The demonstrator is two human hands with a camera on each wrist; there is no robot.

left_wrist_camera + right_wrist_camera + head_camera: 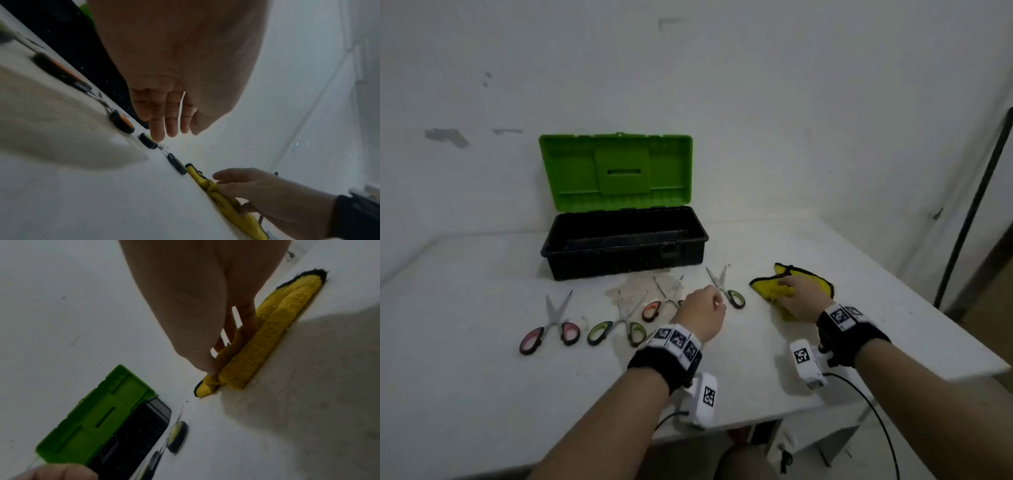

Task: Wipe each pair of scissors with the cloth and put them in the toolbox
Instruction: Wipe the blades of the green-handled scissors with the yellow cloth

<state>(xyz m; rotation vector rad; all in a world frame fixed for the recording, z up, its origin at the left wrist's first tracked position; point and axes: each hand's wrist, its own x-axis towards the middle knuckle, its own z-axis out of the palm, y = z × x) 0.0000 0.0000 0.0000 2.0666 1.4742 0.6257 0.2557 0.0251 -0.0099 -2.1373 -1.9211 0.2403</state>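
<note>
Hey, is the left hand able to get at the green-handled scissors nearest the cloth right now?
Probably yes. The left hand hovers just beside the green-handled scissors, which lie flat on the table with nothing covering them.

Type of place: I read this as a bare workroom or utility room, not a furnished home space.
Walls: the white wall (pixel 756 102) I see is plain plaster, scuffed, with grey patches where paint has flaked.
Work surface: a white table (pixel 482 394), stained and gritty in front of the toolbox (pixel 623 243).
Equipment: the toolbox is black with an open green lid; four pairs of scissors (pixel 550 325) are laid out in a row, with a yellow cloth (pixel 767 289) beside them.
Surroundings: a dark pole (pixel 976 205) stands at my right.
</note>
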